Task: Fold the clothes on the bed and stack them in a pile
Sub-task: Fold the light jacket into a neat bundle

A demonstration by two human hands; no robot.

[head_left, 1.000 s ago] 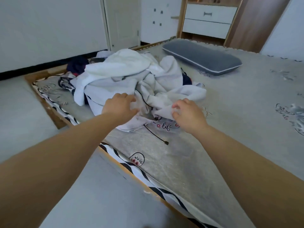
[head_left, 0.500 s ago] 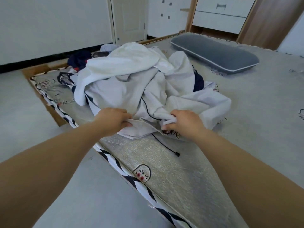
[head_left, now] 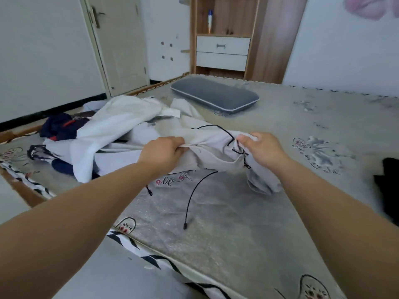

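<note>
A light grey garment (head_left: 212,147) with black drawstrings (head_left: 192,197) is lifted off the bed between my two hands. My left hand (head_left: 162,151) grips its waistband edge on the left. My right hand (head_left: 262,147) pinches the same edge on the right. The strings dangle down onto the mattress. Behind and to the left lies the heap of clothes: a white garment (head_left: 116,124) on top and a dark navy piece (head_left: 59,128) at its far left.
The grey patterned bed (head_left: 226,223) stretches ahead, with its striped edge at the lower left. A grey pillow (head_left: 213,97) lies at the far end. A black cloth (head_left: 390,184) sits at the right edge. A wooden cabinet with drawers (head_left: 222,52) and a door stand beyond.
Both hands have closed on the grey garment and pulled it up and to the right, out of the heap. The camera view has tilted upward.
</note>
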